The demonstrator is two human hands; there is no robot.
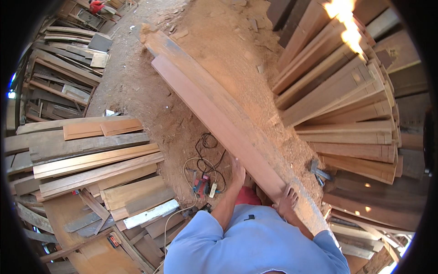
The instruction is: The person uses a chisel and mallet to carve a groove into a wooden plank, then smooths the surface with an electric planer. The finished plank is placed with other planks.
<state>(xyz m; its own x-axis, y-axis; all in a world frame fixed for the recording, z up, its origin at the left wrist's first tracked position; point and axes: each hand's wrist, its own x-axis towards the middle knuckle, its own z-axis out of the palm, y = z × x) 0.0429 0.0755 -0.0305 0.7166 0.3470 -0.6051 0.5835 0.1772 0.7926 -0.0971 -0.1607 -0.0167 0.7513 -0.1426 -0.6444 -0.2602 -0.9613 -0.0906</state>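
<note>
A long, reddish-brown wooden plank lies slantwise on a thicker, dusty beam, running from far left to near right. My left hand is at the plank's left edge near its close end, fingers along that edge and partly hidden. Over the near end my right hand grips the plank, its fingers bent across the top. A red corded power tool rests on the ground left of my left hand, its black cable coiled beside it.
Stacked boards fill the left side. On the right, more planks lean in a fan shape. Sawdust covers the ground. A dark metal tool sits right of the beam. A person in red is far off at top left.
</note>
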